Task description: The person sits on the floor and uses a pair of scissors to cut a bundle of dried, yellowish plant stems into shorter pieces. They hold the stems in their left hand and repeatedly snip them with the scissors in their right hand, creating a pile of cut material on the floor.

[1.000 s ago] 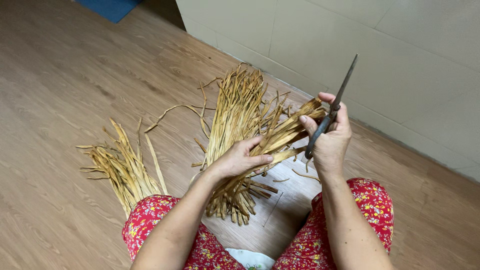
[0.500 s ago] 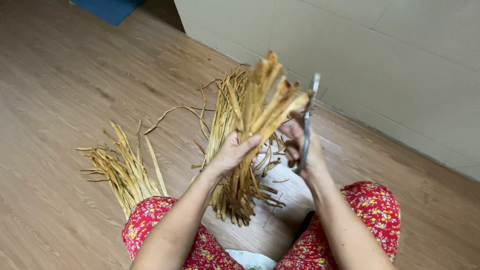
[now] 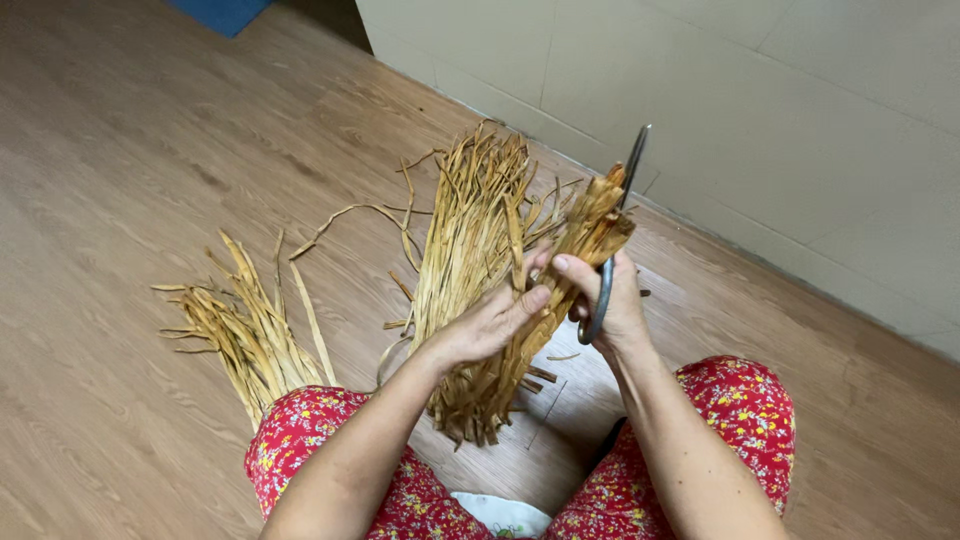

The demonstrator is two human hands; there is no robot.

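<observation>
My left hand [image 3: 492, 322] grips a bunch of dry straw-coloured strips [image 3: 570, 262], held slanted up to the right above the floor. My right hand [image 3: 606, 302] holds a pair of dark metal scissors [image 3: 612, 250] by the handles, with the blades pointing up beside the top end of the bunch. Its fingers also touch the strips. Just behind the held bunch, a large pile of the same strips [image 3: 468, 228] lies on the wooden floor.
A smaller pile of strips [image 3: 248, 328] lies on the floor to the left, by my knee in red flowered cloth [image 3: 300, 440]. A pale wall [image 3: 760, 110] runs across the upper right. A blue mat corner [image 3: 220, 12] shows at the top left.
The held bunch has come down and tilted to the right. The scissors have swung from beside my right hand to upright against the bunch's top end.
</observation>
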